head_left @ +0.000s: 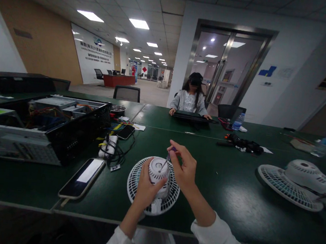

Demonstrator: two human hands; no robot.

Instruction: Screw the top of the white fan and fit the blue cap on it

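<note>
A white electric fan lies grille down on the green table, near its front edge. Its rounded motor housing points up. My left hand is wrapped round the side of that housing. With my right hand I pinch a screwdriver by its purple handle, over the right side of the fan. The thin shaft slants down to the left, and its tip is at the top of the housing. Whether a screw sits under the tip is too small to tell.
An opened computer case stands on the left, with a phone and coiled black cables nearby. A second white fan lies at right. Across the table sits a person with both hands by a black keyboard. Water bottles stand farther back.
</note>
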